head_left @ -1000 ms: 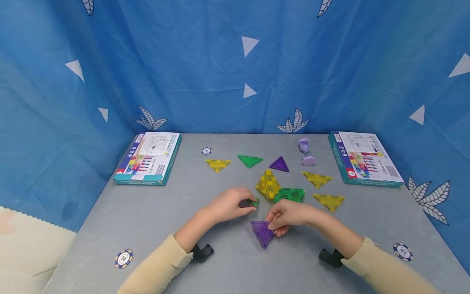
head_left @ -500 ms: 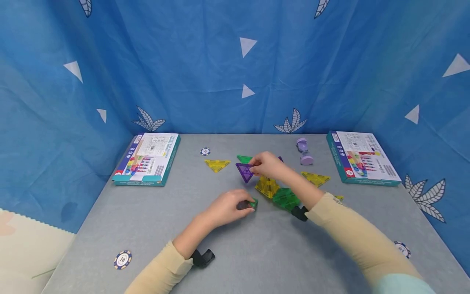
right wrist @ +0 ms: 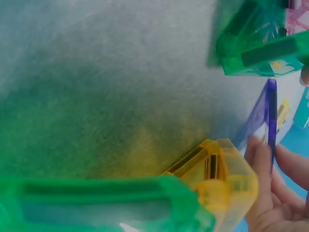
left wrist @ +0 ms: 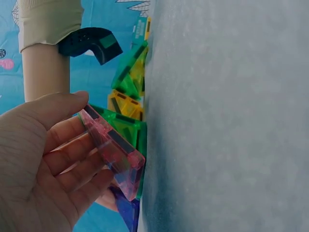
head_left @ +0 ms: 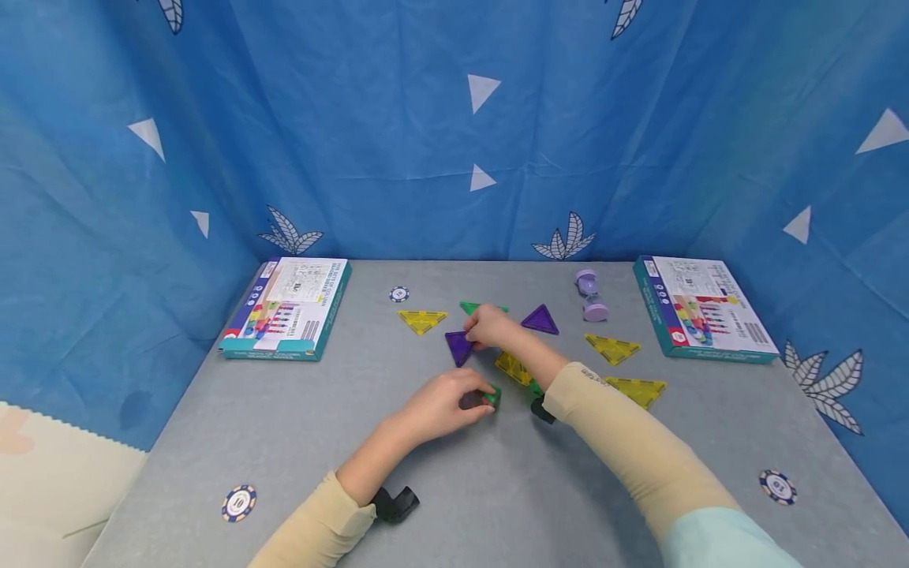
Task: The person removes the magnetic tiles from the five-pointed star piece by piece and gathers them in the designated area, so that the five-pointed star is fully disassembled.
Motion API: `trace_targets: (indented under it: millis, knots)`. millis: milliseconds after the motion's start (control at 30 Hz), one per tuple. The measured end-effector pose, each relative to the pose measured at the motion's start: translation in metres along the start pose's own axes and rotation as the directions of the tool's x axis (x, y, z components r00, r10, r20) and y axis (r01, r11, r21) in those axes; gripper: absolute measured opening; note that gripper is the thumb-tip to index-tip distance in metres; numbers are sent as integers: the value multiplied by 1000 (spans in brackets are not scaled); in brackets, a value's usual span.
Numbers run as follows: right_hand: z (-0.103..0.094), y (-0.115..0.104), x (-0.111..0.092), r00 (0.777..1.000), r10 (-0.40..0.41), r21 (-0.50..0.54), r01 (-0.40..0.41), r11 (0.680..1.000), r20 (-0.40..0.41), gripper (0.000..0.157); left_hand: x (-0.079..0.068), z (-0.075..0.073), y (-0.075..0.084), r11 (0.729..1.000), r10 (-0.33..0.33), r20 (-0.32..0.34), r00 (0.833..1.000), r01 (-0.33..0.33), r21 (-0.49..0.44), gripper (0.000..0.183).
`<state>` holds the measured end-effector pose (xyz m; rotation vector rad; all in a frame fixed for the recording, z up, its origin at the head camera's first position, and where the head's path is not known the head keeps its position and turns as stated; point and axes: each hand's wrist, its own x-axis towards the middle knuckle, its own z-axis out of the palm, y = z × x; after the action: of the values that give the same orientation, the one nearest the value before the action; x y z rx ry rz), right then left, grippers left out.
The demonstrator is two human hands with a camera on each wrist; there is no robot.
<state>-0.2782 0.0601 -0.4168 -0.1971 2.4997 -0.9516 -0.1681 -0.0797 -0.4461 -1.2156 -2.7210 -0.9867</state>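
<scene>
Seemingly to steady it, the left hand [head_left: 443,404] grips a green-and-pink translucent plastic piece [left wrist: 120,160], while at its far left the right hand [head_left: 490,326] pinches a purple triangular plastic tile [head_left: 458,347] one-sidedly, perhaps leaving edges free.

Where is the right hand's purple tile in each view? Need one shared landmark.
Head: purple tile just below centre, in the right hand.
Left wrist: purple tile at bottom, left of centre, partly hidden.
Right wrist: purple tile at right, nearly edge-on.
Landmark: green piece in the left hand.
</scene>
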Motion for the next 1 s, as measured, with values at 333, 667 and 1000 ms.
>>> trace_targets:
  millis: [333,667,1000]
  knots:
    - [-9,-2,-59,960,-268,-327,229,917,-80,27,-1,2,0,1000,-12,-1,1000,12,24,22]
    - [19,34,-110,955,-297,-243,290,926,11,37,-7,2,13,956,-196,-98,976,213,203,36]
    - [36,39,-111,941,-333,-411,283,866,-55,37,-14,0,21,918,-295,-95,951,310,247,28]
